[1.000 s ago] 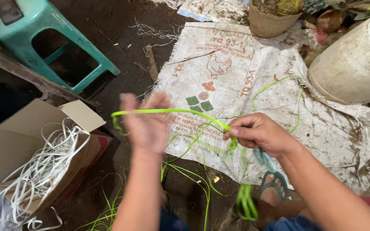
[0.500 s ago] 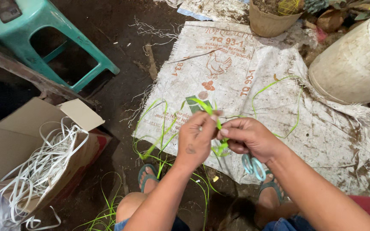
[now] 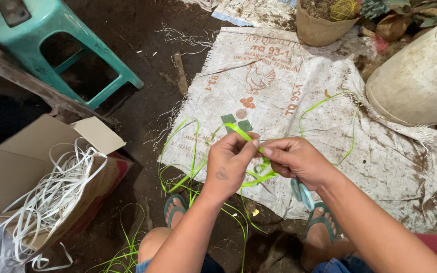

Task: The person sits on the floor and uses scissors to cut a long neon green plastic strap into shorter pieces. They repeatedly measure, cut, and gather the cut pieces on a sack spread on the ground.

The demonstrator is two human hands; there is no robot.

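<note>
green strip (image 3: 238,132) | both hands pinch | runs up-left (looped ends)

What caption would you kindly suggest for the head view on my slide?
Left hand and right hand pinch a green strip above a woven sack.

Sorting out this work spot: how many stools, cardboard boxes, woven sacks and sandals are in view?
Teal stool: 1
Cardboard box: 1
Woven sack: 1
Sandals: 2
Total: 5
</note>
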